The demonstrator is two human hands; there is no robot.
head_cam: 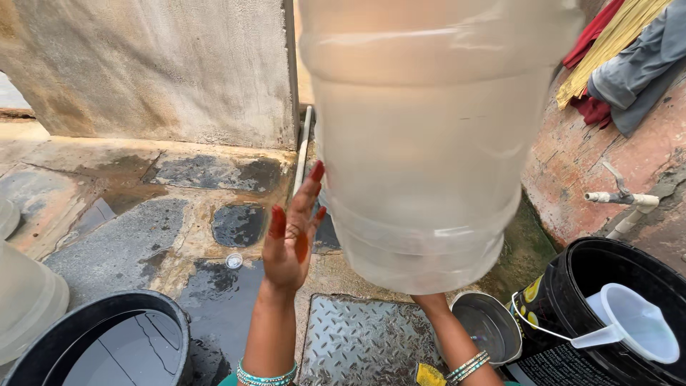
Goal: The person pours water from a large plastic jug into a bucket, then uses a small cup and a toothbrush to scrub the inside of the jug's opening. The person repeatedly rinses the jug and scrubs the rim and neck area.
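a big clear plastic water jug [429, 143] is up in the air, close to the camera, and it fills the top middle of the view. it looks see-through and a bit cloudy. the left hand [289, 236] is open wide, with the fingers spread and the palm turned toward the jug's side. it is just beside the jug, and i cannot tell if it touches it. the fingertips are stained red. green bangles [266, 374] sit on that wrist. the right arm [454, 336] goes up under the bottom of the jug. the right hand is hidden behind the jug, so i cannot tell how it holds it. more bangles [468, 366] are on that wrist. below the jug there is a bumpy metal plate [357, 343] on the wet stone floor [128, 236]. at the bottom left sits a black tub [43, 350] with water in it. at the bottom right there is a black bucket [564, 314] with a white plastic jug [636, 322] inside, and a small grey pot [489, 329] is next to it. a white tap [622, 200] sticks out from the reddish wall [572, 157] on the right. a grey wall [157, 71] stands at the back.
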